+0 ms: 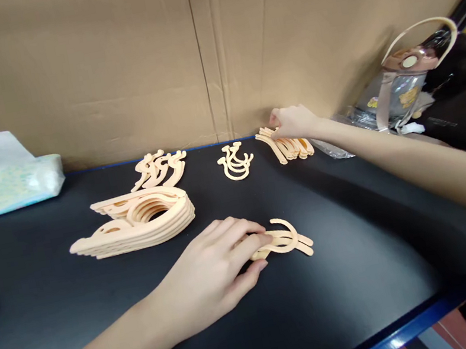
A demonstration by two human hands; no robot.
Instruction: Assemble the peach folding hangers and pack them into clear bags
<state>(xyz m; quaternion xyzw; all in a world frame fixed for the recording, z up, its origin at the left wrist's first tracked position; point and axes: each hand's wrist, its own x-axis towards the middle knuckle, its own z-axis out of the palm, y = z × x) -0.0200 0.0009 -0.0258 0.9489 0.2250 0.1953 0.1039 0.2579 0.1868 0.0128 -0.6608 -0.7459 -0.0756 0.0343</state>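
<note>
The left hand (214, 274) lay on the black counter (359, 224), its fingers (248, 238) together and the thumb closed on a small bundle of peach plastic hook-shaped pieces (290, 241) near the front edge. The right hand (293, 121) rested at a row of curved peach plastic strips (289, 148) by the brown cardboard wall (150, 63). Its fingers were curled onto them, though whether they gripped could not be told. Pressing the bundle flat and taking one strip by its end would probably have kept both piles aligned.

Workshop bench: sorted plastic pcs (142, 223), cardboard wall (194, 55), blk tabletop (363, 248).
</note>
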